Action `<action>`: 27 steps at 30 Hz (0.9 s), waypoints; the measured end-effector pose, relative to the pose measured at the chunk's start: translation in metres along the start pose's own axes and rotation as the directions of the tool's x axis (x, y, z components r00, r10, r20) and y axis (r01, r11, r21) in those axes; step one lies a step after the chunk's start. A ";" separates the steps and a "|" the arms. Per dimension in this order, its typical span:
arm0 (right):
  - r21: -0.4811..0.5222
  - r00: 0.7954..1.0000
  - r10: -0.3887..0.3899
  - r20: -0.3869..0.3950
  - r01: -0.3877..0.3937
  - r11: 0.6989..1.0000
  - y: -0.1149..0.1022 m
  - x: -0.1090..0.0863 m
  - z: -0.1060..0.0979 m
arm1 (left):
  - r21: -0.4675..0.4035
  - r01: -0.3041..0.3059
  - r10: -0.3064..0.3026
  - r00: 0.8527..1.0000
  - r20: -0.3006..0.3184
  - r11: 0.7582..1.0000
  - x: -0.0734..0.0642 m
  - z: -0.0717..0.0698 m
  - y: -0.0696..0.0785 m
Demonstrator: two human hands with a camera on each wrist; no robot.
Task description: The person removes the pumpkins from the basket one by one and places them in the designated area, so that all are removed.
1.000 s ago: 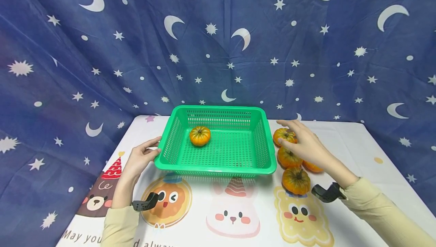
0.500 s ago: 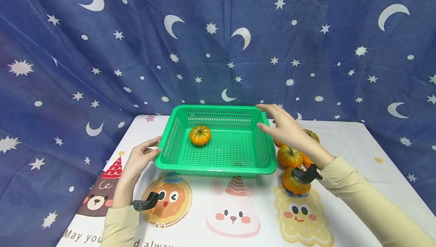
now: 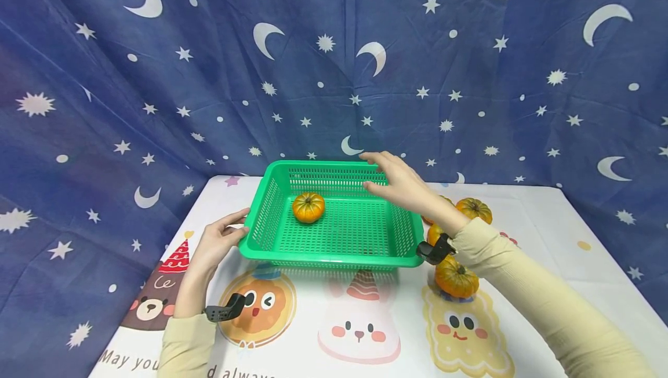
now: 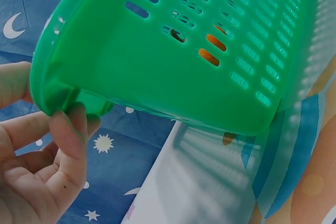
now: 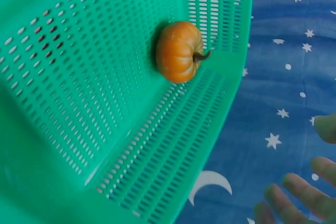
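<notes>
A green plastic basket with slotted walls stands on the table, and one small orange pumpkin sits inside it toward the left. My left hand holds the basket's left rim; the left wrist view shows thumb and fingers pinching that edge. Over the basket's right part hovers my right hand, fingers spread and nothing in its grasp. In the right wrist view, the right hand's fingers are apart from the basket, while the pumpkin lies on its floor.
Several more pumpkins cluster on the table just right of the basket, partly hidden under my right forearm. A white cloth with cartoon prints covers the table. Behind hangs a dark blue curtain with moons and stars.
My right hand has moved left, from above the pumpkins at the right to above the basket. My left hand, the basket and the pumpkin inside have stayed in place.
</notes>
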State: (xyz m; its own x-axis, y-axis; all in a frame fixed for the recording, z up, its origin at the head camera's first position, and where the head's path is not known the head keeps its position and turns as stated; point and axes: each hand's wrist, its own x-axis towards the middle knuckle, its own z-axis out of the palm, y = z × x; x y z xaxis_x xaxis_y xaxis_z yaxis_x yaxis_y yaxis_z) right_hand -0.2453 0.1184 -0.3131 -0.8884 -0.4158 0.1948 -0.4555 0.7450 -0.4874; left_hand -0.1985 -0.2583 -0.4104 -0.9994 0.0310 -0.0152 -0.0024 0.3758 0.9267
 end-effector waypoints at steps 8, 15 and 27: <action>0.022 0.999 -0.031 0.040 0.030 0.999 -0.008 0.019 0.020 | -0.009 0.002 -0.002 1.000 0.001 1.000 -0.001 0.000 0.000; 0.000 0.997 -0.045 0.057 0.045 0.999 -0.014 0.031 0.034 | 0.015 -0.004 0.004 1.000 -0.001 1.000 0.000 -0.001 -0.002; -0.001 0.996 -0.053 0.075 0.054 0.999 -0.019 0.051 0.061 | 0.020 -0.010 0.010 1.000 0.000 1.000 0.002 0.000 -0.004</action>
State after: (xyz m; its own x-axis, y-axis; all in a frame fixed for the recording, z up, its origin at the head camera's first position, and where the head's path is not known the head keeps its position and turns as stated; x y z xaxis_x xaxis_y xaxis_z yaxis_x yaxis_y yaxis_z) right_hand -0.2783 0.0515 -0.3464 -0.8560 -0.4927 0.1565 -0.5025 0.7219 -0.4757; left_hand -0.2000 -0.2599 -0.4140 -0.9994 0.0347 -0.0059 0.0083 0.3937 0.9192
